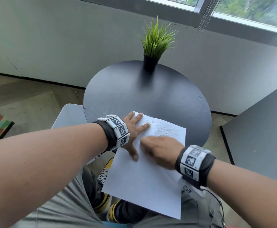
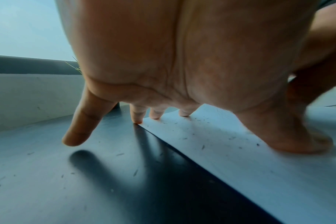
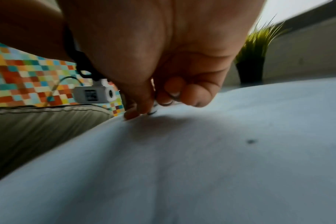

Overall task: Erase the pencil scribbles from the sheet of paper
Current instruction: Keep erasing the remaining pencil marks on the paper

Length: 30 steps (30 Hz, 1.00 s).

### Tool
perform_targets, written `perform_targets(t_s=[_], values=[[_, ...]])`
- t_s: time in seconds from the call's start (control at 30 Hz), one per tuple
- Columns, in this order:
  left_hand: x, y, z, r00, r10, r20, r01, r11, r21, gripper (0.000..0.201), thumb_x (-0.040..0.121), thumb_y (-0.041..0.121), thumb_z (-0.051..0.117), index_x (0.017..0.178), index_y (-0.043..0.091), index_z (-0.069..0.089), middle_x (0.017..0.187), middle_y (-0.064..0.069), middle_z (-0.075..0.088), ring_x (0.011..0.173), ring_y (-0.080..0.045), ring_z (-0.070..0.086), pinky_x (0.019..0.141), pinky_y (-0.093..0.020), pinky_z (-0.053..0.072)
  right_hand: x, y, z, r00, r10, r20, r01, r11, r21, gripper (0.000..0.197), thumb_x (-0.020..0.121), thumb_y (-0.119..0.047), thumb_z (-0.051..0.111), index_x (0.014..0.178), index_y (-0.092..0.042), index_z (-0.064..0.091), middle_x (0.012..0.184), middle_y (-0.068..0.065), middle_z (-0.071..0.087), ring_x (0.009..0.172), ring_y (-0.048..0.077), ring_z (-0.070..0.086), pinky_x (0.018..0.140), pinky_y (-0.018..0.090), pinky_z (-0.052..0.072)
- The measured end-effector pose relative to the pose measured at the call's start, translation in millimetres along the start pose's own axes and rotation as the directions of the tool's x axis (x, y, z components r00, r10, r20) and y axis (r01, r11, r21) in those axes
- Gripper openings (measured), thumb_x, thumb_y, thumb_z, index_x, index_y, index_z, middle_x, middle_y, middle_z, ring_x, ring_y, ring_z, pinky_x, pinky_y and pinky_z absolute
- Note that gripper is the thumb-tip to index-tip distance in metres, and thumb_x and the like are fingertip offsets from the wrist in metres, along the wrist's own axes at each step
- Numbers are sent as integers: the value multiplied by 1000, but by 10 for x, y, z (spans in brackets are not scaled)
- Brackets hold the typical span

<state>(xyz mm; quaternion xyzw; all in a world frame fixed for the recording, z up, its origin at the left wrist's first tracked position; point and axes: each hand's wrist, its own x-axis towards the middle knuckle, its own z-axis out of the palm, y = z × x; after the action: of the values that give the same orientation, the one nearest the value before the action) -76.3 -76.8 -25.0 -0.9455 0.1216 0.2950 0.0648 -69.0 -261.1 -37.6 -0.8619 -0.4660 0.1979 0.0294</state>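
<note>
1 round dark table (image 1: 150, 96), grey wall (image 1: 52, 38), window (image 1: 249, 10)

You see a white sheet of paper (image 1: 144, 181) bearing grey and reddish pencil scribbles (image 1: 163, 129) on a matte black round table (image 1: 150, 96). The grass plant (image 1: 157, 39) is bright green in a black pot (image 1: 149, 64). Both wristbands (image 1: 116, 131) carry black-and-white square codes.
</note>
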Motion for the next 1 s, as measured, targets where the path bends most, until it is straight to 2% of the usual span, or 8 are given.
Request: perform_targets(t_s=[0.07,0.2,0.37,0.53,0.67,0.73,0.87,1.0], values=[[-12,15,-20,1000,3,8,-3,1000,10,137,62,82,72,157,37,-16,166,-5,-23,153,-31,-18,111,-65,25,-84,-13,-5,996,-48,74,45,998,32,17,93,-20,47,107,-27,43,101,-5,55,89,25,55,73,40,46],[-31,17,-35,1000,4,8,-4,1000,-3,135,63,81,71,157,39,-15,166,-5,-22,153,-31,-17,111,-63,27,30,345,-130,965,247,-86,-243,969,54,8,97,-30,42,99,-23,40,100,-2,59,95,28,57,79,40,47],[-22,24,-38,1000,3,16,-3,1000,14,136,62,81,72,157,39,-16,166,-6,-23,153,-32,-18,110,-65,28,-100,-139,102,996,-6,84,0,998,71,19,90,-15,47,103,-24,37,95,-1,50,84,30,53,72,40,46],[-29,19,-38,1000,-5,21,5,1000,-11,138,60,81,73,157,39,-16,165,-5,-24,152,-32,-18,112,-64,26,58,367,-140,935,348,-72,-350,937,-13,11,97,-26,37,92,-23,28,89,3,53,86,33,58,75,44,51],[-16,22,-24,1000,4,15,-4,1000,8,139,60,82,73,157,39,-17,165,-7,-23,152,-33,-18,110,-66,28,-105,-157,1,995,63,78,-61,998,-20,20,88,-13,45,100,-22,32,97,5,54,84,32,55,69,41,46],[-25,28,-26,1000,6,17,-6,1000,7,138,61,82,73,157,39,-17,165,-7,-23,152,-34,-18,110,-65,28,-121,-96,-35,991,70,117,-69,998,-12,21,87,-15,48,103,-22,36,100,2,56,85,31,55,71,42,48],[-16,23,-37,1000,6,19,-6,1000,1,136,61,81,72,157,40,-16,165,-8,-23,152,-35,-18,110,-66,27,-3,313,-171,951,310,-23,-310,951,3,12,97,-31,39,97,-22,32,99,6,59,88,33,58,75,43,48],[11,27,-23,999,-3,37,3,1000,6,136,60,82,73,155,45,-18,165,-7,-26,152,-36,-20,110,-69,24,-129,-129,3,994,47,102,-48,999,12,17,91,-16,46,103,-23,37,99,2,56,82,29,51,68,38,43]])
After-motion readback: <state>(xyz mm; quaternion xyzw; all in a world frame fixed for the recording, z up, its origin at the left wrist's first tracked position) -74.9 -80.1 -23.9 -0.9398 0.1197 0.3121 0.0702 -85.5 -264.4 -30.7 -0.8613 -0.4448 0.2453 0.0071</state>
